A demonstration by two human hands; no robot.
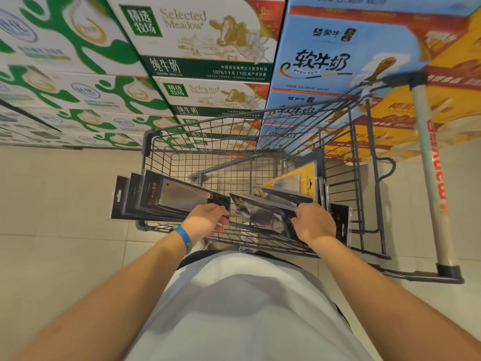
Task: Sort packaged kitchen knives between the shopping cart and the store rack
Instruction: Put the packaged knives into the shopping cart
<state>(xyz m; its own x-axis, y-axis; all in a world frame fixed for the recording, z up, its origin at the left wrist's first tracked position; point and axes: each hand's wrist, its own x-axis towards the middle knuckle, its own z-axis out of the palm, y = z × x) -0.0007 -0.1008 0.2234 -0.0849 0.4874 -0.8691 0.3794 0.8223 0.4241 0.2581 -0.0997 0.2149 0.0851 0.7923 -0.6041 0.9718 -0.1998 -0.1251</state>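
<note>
A grey wire shopping cart (166, 142) stands in front of me. My left hand (207, 221) grips the near end of a stack of black packaged cleavers (166, 198) that sticks out over the cart's left rim. My right hand (313, 222) holds another black packaged knife (260, 214) lying slanted in the cart, with more packs under it. A yellow-backed knife pack (299, 177) leans against the cart's right wall. One black pack (339, 220) hangs outside that wall. No store rack is in view.
Stacked milk cartons (197, 37) form a wall just beyond the cart, green-white on the left, blue (325, 53) and orange to the right. The cart's handle (429, 162) runs along the right. Beige floor tiles (57, 194) lie open on the left.
</note>
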